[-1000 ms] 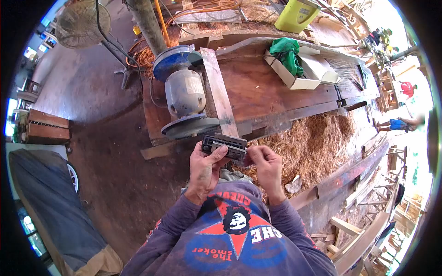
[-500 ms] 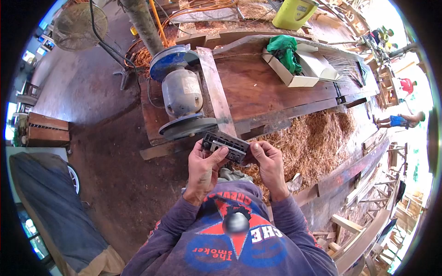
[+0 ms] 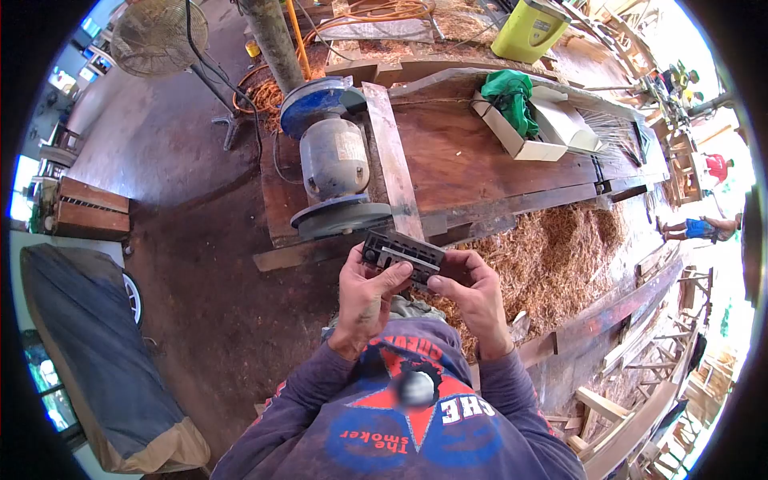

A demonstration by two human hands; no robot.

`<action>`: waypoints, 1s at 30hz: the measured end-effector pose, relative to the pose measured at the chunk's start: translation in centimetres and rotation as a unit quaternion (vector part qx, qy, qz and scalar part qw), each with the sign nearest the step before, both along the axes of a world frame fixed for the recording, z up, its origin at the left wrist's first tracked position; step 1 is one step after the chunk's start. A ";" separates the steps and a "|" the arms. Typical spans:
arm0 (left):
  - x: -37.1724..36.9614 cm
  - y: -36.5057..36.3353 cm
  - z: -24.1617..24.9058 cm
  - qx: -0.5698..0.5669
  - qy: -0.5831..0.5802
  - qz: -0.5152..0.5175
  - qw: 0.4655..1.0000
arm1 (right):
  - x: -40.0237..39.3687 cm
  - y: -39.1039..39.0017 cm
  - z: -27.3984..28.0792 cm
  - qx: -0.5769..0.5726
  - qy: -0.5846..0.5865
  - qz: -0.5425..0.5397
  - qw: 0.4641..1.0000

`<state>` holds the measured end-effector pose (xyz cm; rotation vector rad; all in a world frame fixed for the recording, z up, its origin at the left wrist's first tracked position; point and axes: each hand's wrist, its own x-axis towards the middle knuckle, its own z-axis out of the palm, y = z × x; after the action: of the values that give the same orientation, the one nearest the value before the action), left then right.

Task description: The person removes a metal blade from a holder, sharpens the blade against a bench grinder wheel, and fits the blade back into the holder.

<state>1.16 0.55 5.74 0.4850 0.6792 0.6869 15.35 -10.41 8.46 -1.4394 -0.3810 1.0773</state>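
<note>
A dark metal block with slots and holes and a lighter bar across its face (image 3: 405, 253) is held up between my two hands in front of my chest. My left hand (image 3: 366, 294) grips its left end, with the thumb pressed on the front. At the right end my right hand (image 3: 474, 293) pinches it, thumb on the lower corner and fingers behind, partly hidden. Just beyond the block stands a bench grinder (image 3: 334, 158); its near grinding wheel (image 3: 340, 219) lies close to my left hand without touching it.
The grinder is on a wooden workbench (image 3: 456, 164), which also bears an open white box (image 3: 524, 148) with green cloth. Wood shavings (image 3: 552, 256) heap beside the bench. A pedestal fan (image 3: 160, 38) and a covered object (image 3: 96, 352) stand left. Two people are at far right.
My right thumb has shifted down and left onto the block's lower front corner. The whole scene has slid slightly right as the head view turned; the block stays in both hands.
</note>
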 end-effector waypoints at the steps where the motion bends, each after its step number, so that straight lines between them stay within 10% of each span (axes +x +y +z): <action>1: 0.0 0.1 0.0 0.000 0.000 0.002 1.000 | 0.6 -0.2 -0.2 0.031 0.040 0.026 0.998; 7: -0.2 1.1 -0.1 -0.056 -0.026 -0.007 0.998 | 1.4 -0.6 -5.6 0.099 0.018 0.159 0.982; 23: -0.9 1.2 1.2 -0.075 -0.035 -0.070 0.994 | -1.7 -0.6 -7.3 0.149 0.177 -0.065 0.971; 27: -1.5 0.9 0.2 -0.053 -0.022 -0.114 0.992 | -0.5 -1.1 -7.0 0.066 0.091 0.119 0.986; 29: -1.6 0.5 -0.1 -0.056 -0.040 -0.127 0.990 | 0.4 -1.1 -7.0 0.107 0.570 0.179 0.794; 30: -1.7 0.4 -0.1 -0.059 -0.042 -0.129 0.989 | 0.3 -1.3 -6.8 0.069 0.613 0.154 0.772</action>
<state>-0.54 0.94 5.64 0.4223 0.5627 0.4181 15.67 -11.68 1.62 -0.3022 0.2768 1.9575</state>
